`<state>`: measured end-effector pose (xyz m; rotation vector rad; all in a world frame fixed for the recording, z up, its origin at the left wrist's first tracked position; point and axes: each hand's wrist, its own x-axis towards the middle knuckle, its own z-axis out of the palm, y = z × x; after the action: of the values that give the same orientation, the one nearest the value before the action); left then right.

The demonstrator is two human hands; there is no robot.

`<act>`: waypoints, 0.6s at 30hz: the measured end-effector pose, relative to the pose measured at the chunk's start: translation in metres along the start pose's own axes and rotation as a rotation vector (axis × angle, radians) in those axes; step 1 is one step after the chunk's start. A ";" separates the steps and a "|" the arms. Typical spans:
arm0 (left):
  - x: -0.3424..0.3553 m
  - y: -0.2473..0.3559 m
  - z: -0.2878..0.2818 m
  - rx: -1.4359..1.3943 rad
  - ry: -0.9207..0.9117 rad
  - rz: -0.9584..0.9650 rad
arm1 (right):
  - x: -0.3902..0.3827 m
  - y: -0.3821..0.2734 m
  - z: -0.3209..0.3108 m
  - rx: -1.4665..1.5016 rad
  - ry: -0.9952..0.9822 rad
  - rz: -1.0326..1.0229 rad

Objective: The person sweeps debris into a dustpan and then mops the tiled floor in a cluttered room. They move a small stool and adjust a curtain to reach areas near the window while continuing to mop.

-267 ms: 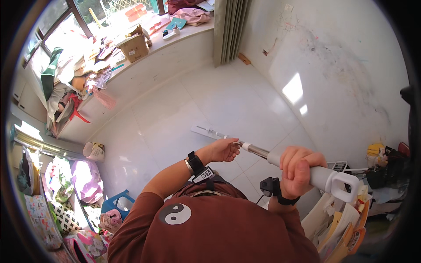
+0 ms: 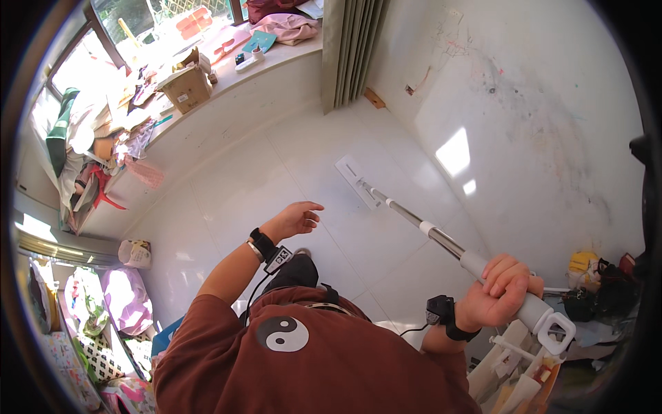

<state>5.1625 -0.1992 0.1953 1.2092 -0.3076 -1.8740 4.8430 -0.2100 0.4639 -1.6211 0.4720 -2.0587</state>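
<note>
My right hand (image 2: pixel 507 290) is wrapped round the thick grey grip of a flat mop, near the white loop at its end. From there the metal pole (image 2: pixel 445 241) slants forward and left to the white rectangular mop head (image 2: pixel 350 176), which lies on the pale tiled floor (image 2: pixel 276 176). Well left of the pole, my left hand (image 2: pixel 294 219) hovers over the floor with nothing in it. Its index finger reaches out and the other fingers are loosely bent. Dark straps with small devices circle both my wrists.
A cluttered window ledge (image 2: pixel 227 90) with a cardboard box (image 2: pixel 186 90) curves along the left. A curtain (image 2: pixel 355 55) hangs beside the marked white wall (image 2: pixel 524 131). Bags (image 2: pixel 127 300) and a small bin (image 2: pixel 135 254) stand at lower left. An organizer with papers (image 2: pixel 507 372) is near my right arm.
The mop head has swung forward and right. My left hand has come off the pole and moved left. My right hand, still on the grip, has shifted slightly right and down.
</note>
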 end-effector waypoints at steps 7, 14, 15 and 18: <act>0.107 0.145 -0.127 0.238 0.403 0.400 | 0.050 0.181 0.008 -0.235 0.087 0.048; 0.199 0.426 -0.132 0.542 0.600 0.959 | 0.123 0.327 0.014 -0.460 0.273 0.226; 0.209 0.474 -0.119 0.576 0.582 1.059 | 0.130 0.344 0.014 -0.510 0.302 0.253; 0.233 0.607 -0.071 0.664 0.535 1.364 | 0.151 0.380 0.006 -0.577 0.379 0.306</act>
<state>5.5051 -0.7252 0.3805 1.2957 -1.1434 -0.2401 4.8785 -0.6093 0.3825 -1.3095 1.4609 -2.0976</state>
